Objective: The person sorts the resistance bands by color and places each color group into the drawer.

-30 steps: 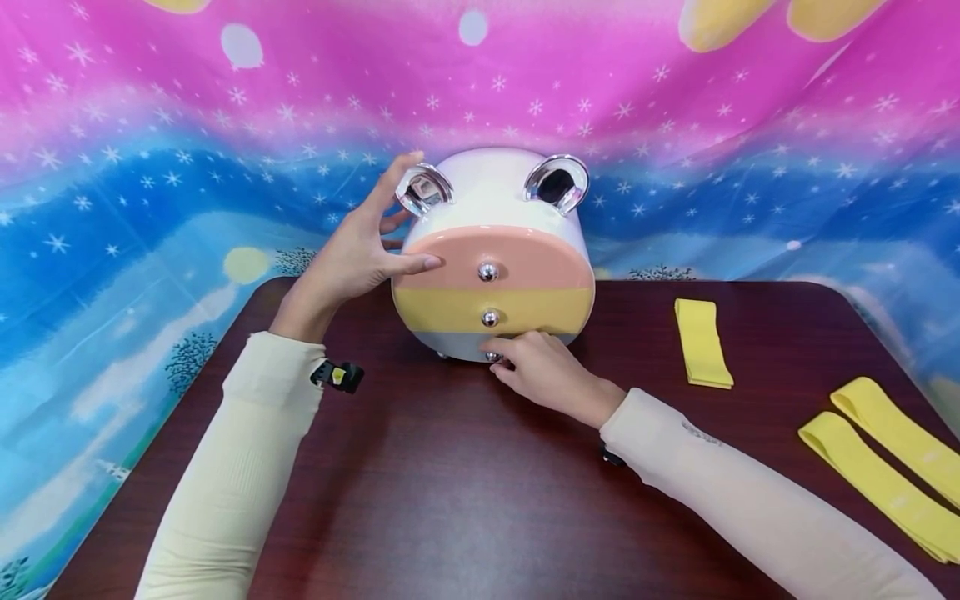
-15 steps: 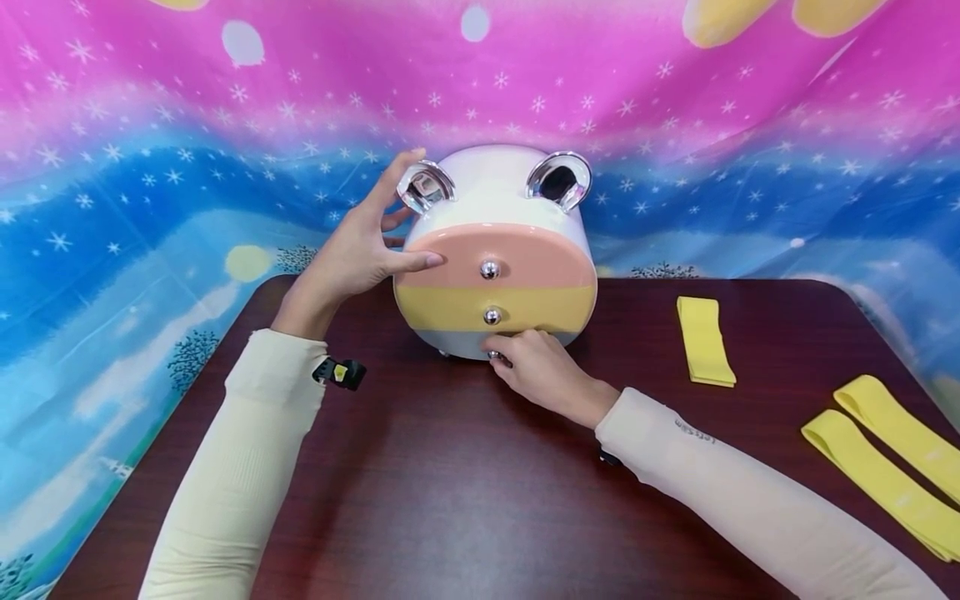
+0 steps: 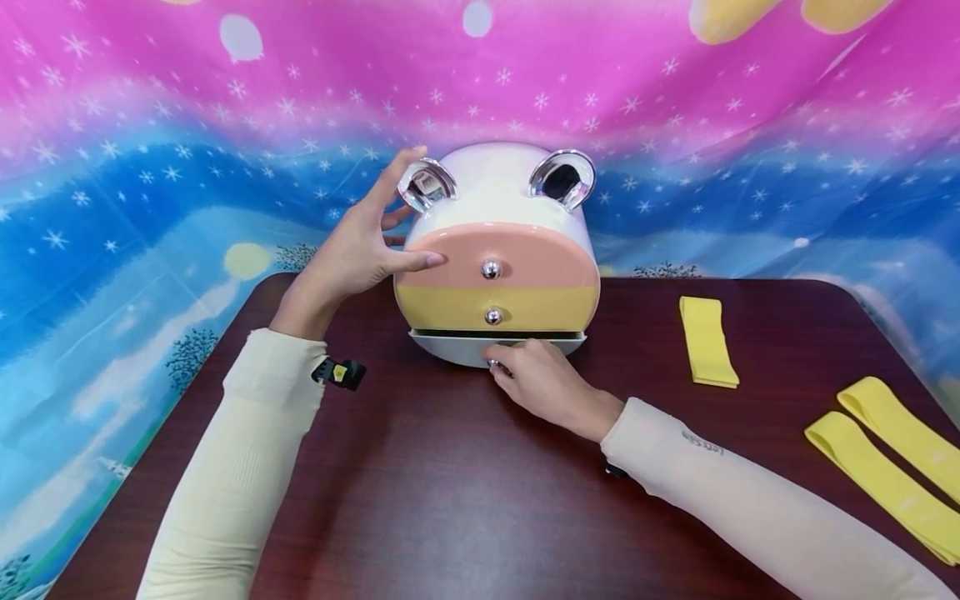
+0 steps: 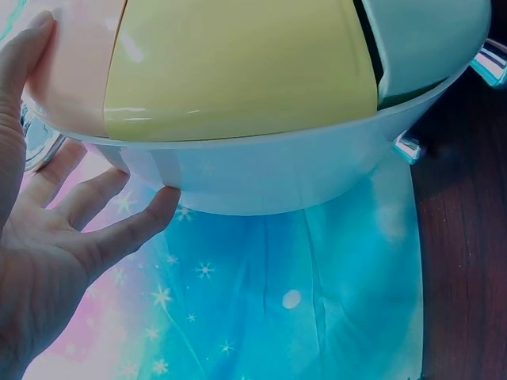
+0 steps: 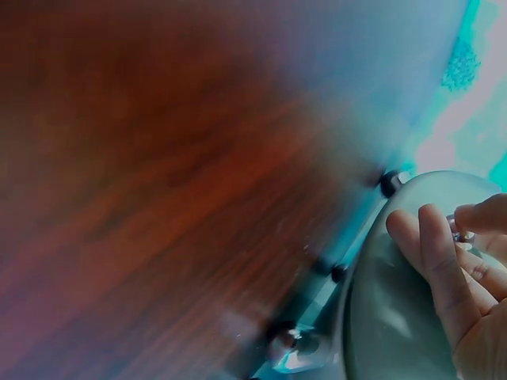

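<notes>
A rounded white drawer box (image 3: 495, 183) with two chrome ears stands at the back of the table in the head view. Its front has a pink drawer (image 3: 450, 267), a yellow drawer (image 3: 442, 308) and a pale grey-green bottom drawer (image 3: 448, 350). That bottom drawer sticks out slightly, with a dark gap above it. My left hand (image 3: 348, 254) holds the box's left side, thumb on the pink front and fingers against the white shell (image 4: 261, 174). Between thumb and fingers, my right hand (image 3: 543, 385) pinches the bottom drawer's small chrome knob (image 5: 462, 231). The drawer's inside is hidden.
On the right of the dark wooden table (image 3: 450, 500) lie a folded yellow band (image 3: 707, 342) and two longer yellow bands, one (image 3: 877, 475) beside the other (image 3: 896, 421). A printed cloth backdrop (image 3: 300, 108) hangs close behind the box.
The bottom drawer has come out a little toward me, with my right hand moving along on its knob. My left hand stays on the box's side. The yellow bands lie unmoved.
</notes>
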